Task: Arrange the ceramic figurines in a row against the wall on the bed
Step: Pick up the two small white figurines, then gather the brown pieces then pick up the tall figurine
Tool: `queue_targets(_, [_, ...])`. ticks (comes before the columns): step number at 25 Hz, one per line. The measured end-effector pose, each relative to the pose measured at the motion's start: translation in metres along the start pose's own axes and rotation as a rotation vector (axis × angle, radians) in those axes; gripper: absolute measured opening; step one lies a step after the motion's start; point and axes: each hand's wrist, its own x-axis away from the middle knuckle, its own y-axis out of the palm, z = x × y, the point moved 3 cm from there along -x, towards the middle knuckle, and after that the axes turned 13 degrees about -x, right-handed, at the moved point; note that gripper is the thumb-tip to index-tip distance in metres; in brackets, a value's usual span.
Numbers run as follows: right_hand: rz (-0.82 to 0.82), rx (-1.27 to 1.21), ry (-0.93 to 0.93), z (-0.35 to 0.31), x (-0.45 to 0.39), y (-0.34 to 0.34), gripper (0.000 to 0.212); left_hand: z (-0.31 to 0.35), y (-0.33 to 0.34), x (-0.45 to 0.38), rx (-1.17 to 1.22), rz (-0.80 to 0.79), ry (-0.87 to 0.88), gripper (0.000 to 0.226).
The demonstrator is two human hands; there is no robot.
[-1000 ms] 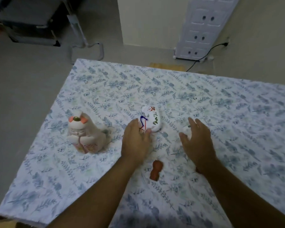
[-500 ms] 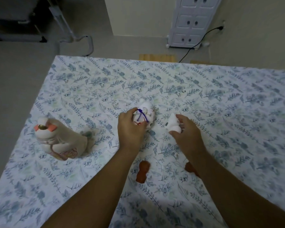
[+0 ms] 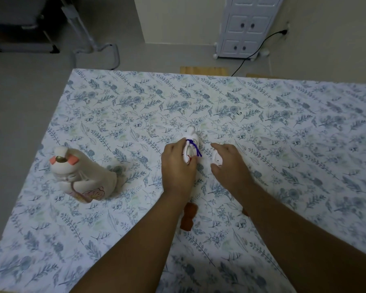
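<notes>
Our left hand [image 3: 179, 166] has its fingers curled around a white figurine with a purple cord [image 3: 190, 144], gripping it near the middle of the bed [image 3: 118, 115]. Our right hand [image 3: 228, 163] is just beside it, closed over a smaller white figurine [image 3: 216, 161] with little red marks on it, thumb on one side and fingers wrapped over the top. Can't tell if either piece is lifted off the sheet or touching it.

Between our forearms there's a small brown figurine [image 3: 188, 217] lying flat on the floral sheet. Way off to the left sits the big cream figurine [image 3: 82, 178] with orange ears, tipped over on its side near the bed's left edge. Past the far end of the bed there's a white cabinet [image 3: 245, 26] on the floor by the wall, with a black cable [image 3: 260, 47] running in front of it.
</notes>
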Motion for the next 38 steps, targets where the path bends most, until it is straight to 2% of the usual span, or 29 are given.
queue_targets(3, [-0.035, -0.13, 0.09, -0.003, 0.013, -0.005, 0.091, 0.003, -0.012, 0.011, 0.094, -0.08, -0.034, 0.074])
queue_targets(5, [-0.044, -0.161, 0.1, -0.004, 0.032, -0.012, 0.097, -0.004, -0.021, 0.029, 0.125, -0.111, -0.061, 0.084])
queue_targets(8, [-0.024, -0.041, 0.089, 0.009, 0.071, -0.026, 0.083, -0.028, -0.025, 0.062, 0.08, -0.184, -0.119, 0.082])
queue_targets(10, [0.016, 0.06, 0.103, 0.024, 0.097, -0.037, 0.074, -0.042, -0.02, 0.085, 0.007, -0.299, -0.155, 0.076])
queue_targets(13, [0.092, 0.111, 0.179, 0.056, 0.132, -0.047, 0.069, -0.054, -0.011, 0.114, -0.028, -0.429, -0.179, 0.08])
queue_targets(15, [0.103, 0.079, 0.24, 0.075, 0.146, -0.047, 0.063, -0.055, -0.006, 0.122, -0.072, -0.434, -0.166, 0.076])
queue_targets(17, [0.099, 0.064, 0.261, 0.087, 0.151, -0.044, 0.053, -0.049, -0.004, 0.124, -0.09, -0.423, -0.13, 0.058])
queue_targets(19, [0.096, 0.012, 0.246, 0.09, 0.15, -0.043, 0.043, -0.041, -0.006, 0.123, -0.047, -0.417, -0.115, 0.038])
queue_targets(21, [0.07, -0.076, 0.208, 0.085, 0.147, -0.041, 0.039, -0.036, -0.011, 0.123, 0.024, -0.414, -0.114, 0.031])
queue_targets(26, [0.045, -0.211, 0.082, 0.051, 0.146, -0.038, 0.046, -0.031, -0.019, 0.13, 0.146, -0.345, -0.062, 0.033])
queue_targets(29, [0.015, -0.222, -0.019, 0.038, 0.145, -0.031, 0.052, -0.035, -0.017, 0.137, 0.195, -0.361, -0.028, 0.034])
queue_targets(33, [-0.072, -0.141, -0.138, 0.031, 0.144, -0.014, 0.043, -0.039, -0.013, 0.143, 0.183, -0.326, -0.012, 0.035])
queue_targets(36, [-0.165, -0.134, -0.112, 0.036, 0.147, -0.001, 0.035, -0.037, -0.012, 0.142, 0.16, -0.303, 0.019, 0.033])
queue_targets(38, [-0.17, -0.162, -0.098, 0.04, 0.147, 0.002, 0.029, -0.036, -0.011, 0.139, 0.149, -0.314, 0.037, 0.033])
